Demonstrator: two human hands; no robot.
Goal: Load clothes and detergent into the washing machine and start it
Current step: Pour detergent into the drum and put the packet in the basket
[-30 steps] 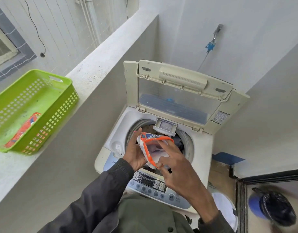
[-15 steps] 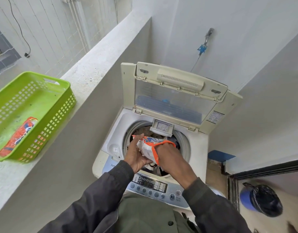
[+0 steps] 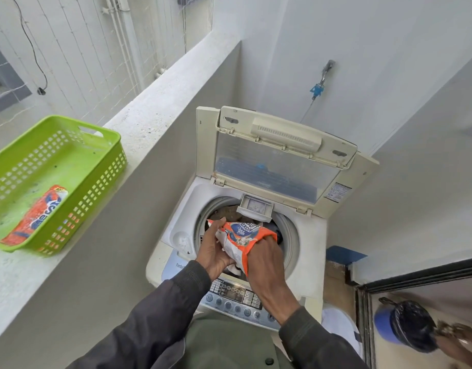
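Note:
A white top-loading washing machine [image 3: 308, 246] stands with its lid [image 3: 277, 155] raised. Dark clothes [image 3: 229, 213] lie in the drum. Over the drum opening my left hand [image 3: 213, 253] holds an orange and white detergent packet [image 3: 242, 238] from the left side. My right hand [image 3: 266, 262] has its fingers inside the packet's open mouth, hidden from view. A small detergent drawer [image 3: 254, 207] juts out at the drum's back rim. The control panel [image 3: 234, 299] sits below my wrists.
A green plastic basket [image 3: 96, 145] rests on the concrete ledge [image 3: 155, 113] at left, with a second orange packet [image 3: 35, 217] inside. A tap [image 3: 321, 81] is on the wall behind the machine. A blue bin with a black bag [image 3: 405, 326] stands at lower right.
My right hand has gone from the outside of the packet into its mouth. The packet has tipped over the drum. The camera has shifted slightly.

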